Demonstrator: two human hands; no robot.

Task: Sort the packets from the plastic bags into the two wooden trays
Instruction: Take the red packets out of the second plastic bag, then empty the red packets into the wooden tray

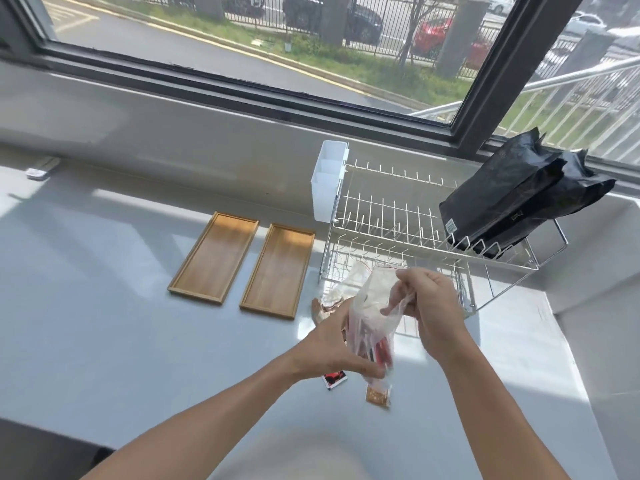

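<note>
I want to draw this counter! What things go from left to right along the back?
Left wooden tray → right wooden tray → white plastic caddy → wire dish rack → black bags resting in the rack.

You're handling a thin, clear plastic bag [372,306], crinkled and glossy, with shiny packets inside. Left of the dish rack [398,237] (white-coated metal wire, smooth) lie two wooden trays [214,256] [277,270], warm-toned with visible grain and a satin finish. On the rack rest black bags [512,206], slick and faintly shiny. The counter [104,323] looks smooth, matt grey.
</note>
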